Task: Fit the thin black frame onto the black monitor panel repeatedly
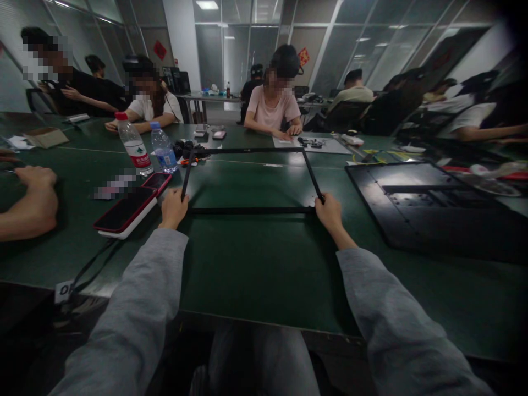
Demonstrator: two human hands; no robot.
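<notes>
A thin black rectangular frame (251, 210) is held by its two short sides over the green table (264, 269); the table top shows through its open middle. My left hand (174, 208) is closed round the near end of its left side. On the right side, near the front corner, my right hand (329, 211) grips it with fingers wrapped round the bar. The frame's far bar appears higher in the picture, below the person across the table. Whether any edge touches the table I cannot tell.
Left of the frame are a red-capped bottle (135, 147), a blue-capped bottle (164, 149) and a phone (126, 210) on a white block. A black panel (433, 214) lies at right. Another person's forearm (28, 212) rests at far left. Several people sit around.
</notes>
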